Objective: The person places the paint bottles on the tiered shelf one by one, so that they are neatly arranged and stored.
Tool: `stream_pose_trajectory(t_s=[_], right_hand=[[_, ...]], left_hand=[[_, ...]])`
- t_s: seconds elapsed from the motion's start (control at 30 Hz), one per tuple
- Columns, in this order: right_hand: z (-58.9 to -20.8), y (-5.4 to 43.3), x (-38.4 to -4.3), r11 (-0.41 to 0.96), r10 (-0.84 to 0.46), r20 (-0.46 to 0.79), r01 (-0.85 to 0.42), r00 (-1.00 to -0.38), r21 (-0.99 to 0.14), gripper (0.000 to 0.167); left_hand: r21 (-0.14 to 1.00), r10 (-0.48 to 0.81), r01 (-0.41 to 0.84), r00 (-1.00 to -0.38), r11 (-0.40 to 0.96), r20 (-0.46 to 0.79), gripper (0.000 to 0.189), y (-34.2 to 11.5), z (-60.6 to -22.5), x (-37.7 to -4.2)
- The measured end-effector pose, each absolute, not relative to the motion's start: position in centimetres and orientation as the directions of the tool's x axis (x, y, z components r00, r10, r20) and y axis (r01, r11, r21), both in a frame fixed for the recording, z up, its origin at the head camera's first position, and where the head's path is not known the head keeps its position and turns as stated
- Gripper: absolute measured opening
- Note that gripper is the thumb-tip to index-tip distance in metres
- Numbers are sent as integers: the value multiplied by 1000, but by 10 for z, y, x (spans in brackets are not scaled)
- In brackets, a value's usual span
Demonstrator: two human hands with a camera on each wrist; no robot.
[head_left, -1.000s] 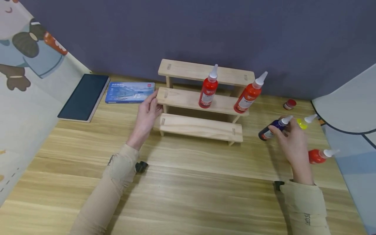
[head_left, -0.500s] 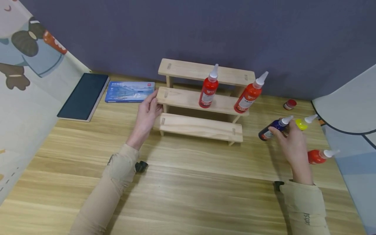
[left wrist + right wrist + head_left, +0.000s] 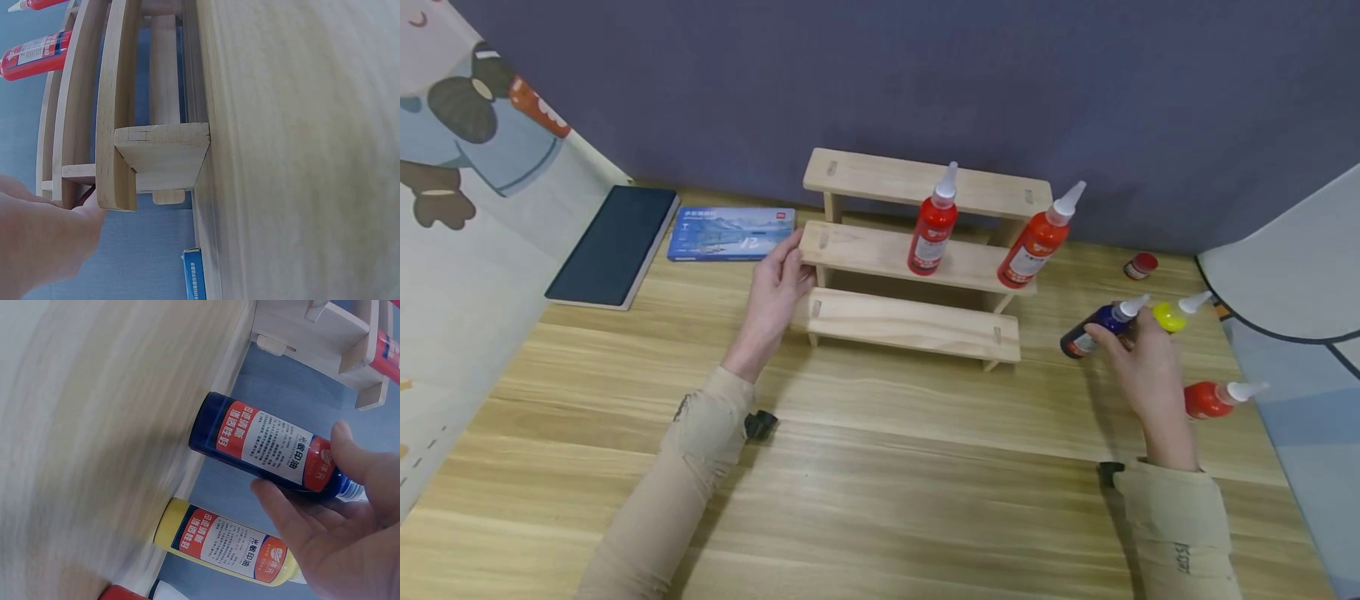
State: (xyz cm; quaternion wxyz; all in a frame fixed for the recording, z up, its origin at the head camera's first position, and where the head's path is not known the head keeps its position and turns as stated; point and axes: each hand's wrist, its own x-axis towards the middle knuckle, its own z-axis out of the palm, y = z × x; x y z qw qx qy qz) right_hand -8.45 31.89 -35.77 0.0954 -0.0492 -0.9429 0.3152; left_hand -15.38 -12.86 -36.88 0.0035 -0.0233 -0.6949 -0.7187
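Observation:
My left hand (image 3: 777,287) grips the left end of the middle step of a three-tier wooden display rack (image 3: 913,323). On that step stand two red squeeze bottles, one near the centre (image 3: 931,237) and one at the right end (image 3: 1036,248), both with white pointed nozzles. To the right of the rack, my right hand (image 3: 1150,371) holds a dark blue squeeze bottle (image 3: 269,444) near its top, thumb on one side and fingers on the other. Its base is close to the table. Just beyond that hand stands a yellow squeeze bottle (image 3: 225,545).
Another red bottle (image 3: 1208,402) stands right of my right wrist, partly hidden by it. A small red-lidded jar (image 3: 1141,266) sits at the back right. Left of the rack lie a blue flat box (image 3: 730,234) and a dark notebook (image 3: 613,246). A dark partition (image 3: 880,75) rises behind.
The right hand has shifted very slightly left, showing a bit more of the yellow bottle. The left hand, rack and blue bottle look unmoved.

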Motion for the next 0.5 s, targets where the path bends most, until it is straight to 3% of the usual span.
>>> stream_pose_trajectory(t_s=[0.5], right_hand=[[-358,319,-84,800,174,136,59,-975,-597,48]], left_hand=[[999,21,32,-999,-29,33,51,-128,-368,-154]])
